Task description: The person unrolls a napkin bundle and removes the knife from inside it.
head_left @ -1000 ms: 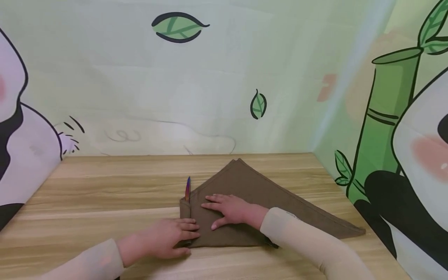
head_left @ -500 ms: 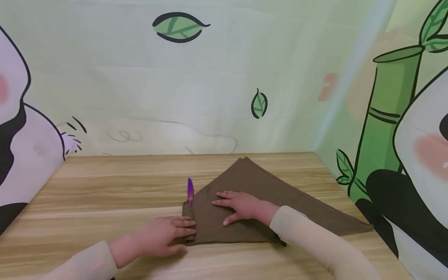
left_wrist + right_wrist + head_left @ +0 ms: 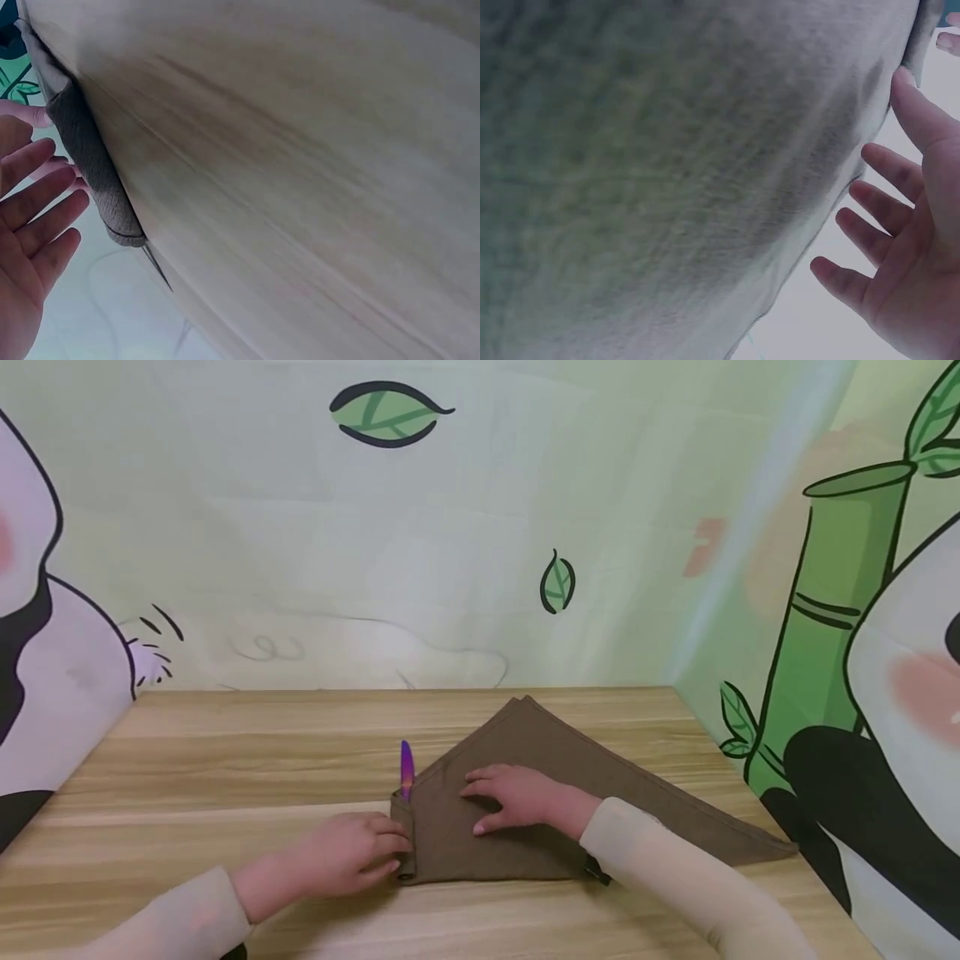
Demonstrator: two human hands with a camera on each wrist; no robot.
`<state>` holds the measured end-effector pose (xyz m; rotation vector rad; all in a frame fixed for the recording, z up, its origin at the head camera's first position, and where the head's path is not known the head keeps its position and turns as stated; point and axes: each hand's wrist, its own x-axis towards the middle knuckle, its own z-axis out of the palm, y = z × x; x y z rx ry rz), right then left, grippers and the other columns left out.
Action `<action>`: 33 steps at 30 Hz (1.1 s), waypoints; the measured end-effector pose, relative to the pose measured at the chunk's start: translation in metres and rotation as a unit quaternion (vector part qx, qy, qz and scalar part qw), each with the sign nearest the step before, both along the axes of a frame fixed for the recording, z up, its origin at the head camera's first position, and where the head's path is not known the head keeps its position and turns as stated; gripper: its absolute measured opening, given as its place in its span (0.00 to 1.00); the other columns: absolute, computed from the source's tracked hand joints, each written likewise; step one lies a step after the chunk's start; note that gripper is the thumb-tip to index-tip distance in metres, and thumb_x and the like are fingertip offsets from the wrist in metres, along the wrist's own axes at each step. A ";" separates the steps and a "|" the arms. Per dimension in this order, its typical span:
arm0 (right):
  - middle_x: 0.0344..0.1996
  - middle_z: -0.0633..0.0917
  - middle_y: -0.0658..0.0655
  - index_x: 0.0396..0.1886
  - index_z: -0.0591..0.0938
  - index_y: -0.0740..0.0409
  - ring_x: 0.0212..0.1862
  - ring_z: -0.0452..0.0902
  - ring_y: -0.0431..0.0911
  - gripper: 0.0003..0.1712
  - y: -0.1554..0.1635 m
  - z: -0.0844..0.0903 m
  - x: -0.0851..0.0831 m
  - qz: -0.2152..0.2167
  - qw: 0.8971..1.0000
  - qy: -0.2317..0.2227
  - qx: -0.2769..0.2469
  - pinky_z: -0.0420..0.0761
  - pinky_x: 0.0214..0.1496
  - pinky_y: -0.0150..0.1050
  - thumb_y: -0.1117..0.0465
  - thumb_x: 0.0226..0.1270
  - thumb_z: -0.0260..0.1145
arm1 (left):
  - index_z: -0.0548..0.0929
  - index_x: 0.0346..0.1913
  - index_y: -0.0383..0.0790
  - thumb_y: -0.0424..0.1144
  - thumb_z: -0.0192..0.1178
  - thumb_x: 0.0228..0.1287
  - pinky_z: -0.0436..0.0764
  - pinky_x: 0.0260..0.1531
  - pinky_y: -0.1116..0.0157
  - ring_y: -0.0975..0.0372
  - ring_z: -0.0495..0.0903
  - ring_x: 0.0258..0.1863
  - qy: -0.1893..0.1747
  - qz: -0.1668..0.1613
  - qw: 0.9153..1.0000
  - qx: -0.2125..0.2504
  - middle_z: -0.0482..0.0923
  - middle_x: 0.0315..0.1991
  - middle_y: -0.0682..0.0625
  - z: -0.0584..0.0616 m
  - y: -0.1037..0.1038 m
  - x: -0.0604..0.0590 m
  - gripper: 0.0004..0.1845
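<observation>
A brown cloth napkin (image 3: 480,852) lies folded to a point at the back, its left edge rolled up. From the far end of that roll (image 3: 402,835) sticks a knife blade (image 3: 407,768) with a purple and orange sheen; the rest of the knife is hidden. My left hand (image 3: 345,853) is at the roll's left side, fingers relaxed and near or touching it. In the left wrist view its fingers (image 3: 56,217) are straight beside the roll. Over the middle of the napkin is my right hand (image 3: 517,797), palm down, fingers extended and holding nothing.
The wooden table (image 3: 225,752) reaches back to a wall (image 3: 300,527) printed with leaves, bamboo and pandas. A small dark object (image 3: 597,870) shows at the napkin's front edge by my right sleeve (image 3: 637,835).
My left hand has slid off the top of the roll to its left side. The napkin has shifted slightly right, and the blade shows broader. My right hand went right with it, fingers less spread.
</observation>
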<state>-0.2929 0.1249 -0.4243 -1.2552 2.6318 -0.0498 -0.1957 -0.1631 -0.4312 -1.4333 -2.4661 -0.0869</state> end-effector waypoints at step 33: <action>0.84 0.53 0.53 0.83 0.58 0.43 0.85 0.48 0.55 0.50 -0.026 -0.013 -0.002 0.002 0.997 -0.057 0.045 0.59 0.82 0.63 0.36 0.68 0.67 | 0.75 0.72 0.45 0.64 0.50 0.76 0.76 0.70 0.53 0.52 0.74 0.73 -0.165 0.063 0.977 -0.120 0.74 0.73 0.48 0.000 0.022 -0.001 0.34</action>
